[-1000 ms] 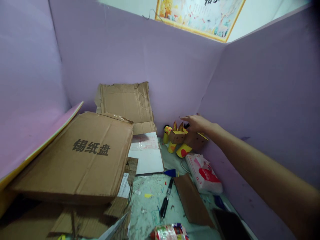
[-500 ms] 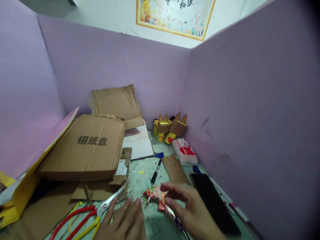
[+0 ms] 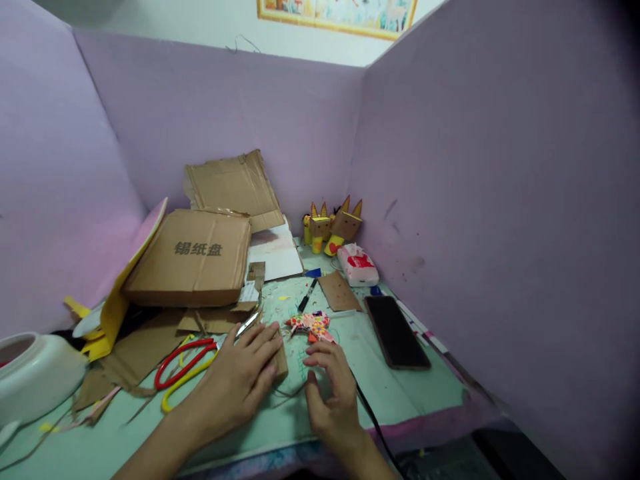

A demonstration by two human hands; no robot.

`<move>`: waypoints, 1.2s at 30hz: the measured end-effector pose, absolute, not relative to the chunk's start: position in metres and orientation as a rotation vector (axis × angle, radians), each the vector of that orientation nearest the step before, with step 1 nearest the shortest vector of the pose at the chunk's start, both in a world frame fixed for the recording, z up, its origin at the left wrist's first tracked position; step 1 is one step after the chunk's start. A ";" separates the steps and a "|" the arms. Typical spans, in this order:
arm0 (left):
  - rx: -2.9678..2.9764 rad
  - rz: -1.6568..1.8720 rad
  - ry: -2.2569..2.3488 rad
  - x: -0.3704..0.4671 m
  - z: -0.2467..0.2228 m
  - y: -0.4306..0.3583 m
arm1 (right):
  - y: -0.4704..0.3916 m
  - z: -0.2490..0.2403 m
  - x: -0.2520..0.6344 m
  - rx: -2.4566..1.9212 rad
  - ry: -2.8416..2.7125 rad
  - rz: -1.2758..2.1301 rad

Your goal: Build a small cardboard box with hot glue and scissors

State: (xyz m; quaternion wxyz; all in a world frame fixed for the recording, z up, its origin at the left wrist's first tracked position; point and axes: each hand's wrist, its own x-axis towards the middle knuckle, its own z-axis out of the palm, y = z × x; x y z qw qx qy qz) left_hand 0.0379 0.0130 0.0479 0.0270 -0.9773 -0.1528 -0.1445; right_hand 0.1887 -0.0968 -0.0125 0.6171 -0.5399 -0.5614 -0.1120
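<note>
My left hand point(image 3: 245, 373) lies flat, palm down, over a small cardboard piece point(image 3: 281, 360) whose right edge shows past the fingers. The rest of that piece is hidden. Curved with thumb and fingers apart, my right hand point(image 3: 333, 393) hovers at the near end of a colourful patterned glue gun point(image 3: 311, 323) and has nothing in it. The gun rests on the table on its side, with a black cord point(image 3: 371, 403) running toward me. Scissors point(image 3: 187, 367) with red and yellow handles are beside my left hand, blades partly covered by it.
A cardboard box point(image 3: 190, 260) and scraps stand at left, near a white rounded container point(image 3: 45, 373). A black marker point(image 3: 307, 295), a flat cardboard piece point(image 3: 339, 291), tissues point(image 3: 358, 265) and a phone point(image 3: 397, 332) lie to the right. Cardboard-headed figures point(image 3: 345, 227) stand in the back corner.
The view has tilted down and pulled back. My right hand has drawn back from over the glue gun, which stays on the table. My left hand remains flat on the cardboard piece.
</note>
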 end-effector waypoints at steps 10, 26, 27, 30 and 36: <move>-3.117 -0.384 -0.614 0.038 0.047 0.011 | -0.091 -0.012 0.191 -1.280 -1.300 -0.285; -3.109 -0.479 -0.581 0.037 0.044 0.007 | -0.096 -0.003 0.179 -1.321 -1.689 -0.416; -3.096 -0.498 -0.577 0.036 0.043 0.007 | -0.097 -0.002 0.179 -1.335 -1.703 -0.418; -3.028 -0.614 -0.585 0.032 0.038 0.003 | -0.098 -0.002 0.178 -1.371 -1.713 -0.428; -2.830 -0.940 -0.632 0.021 0.027 -0.015 | -0.097 -0.005 0.176 -1.416 -1.715 -0.431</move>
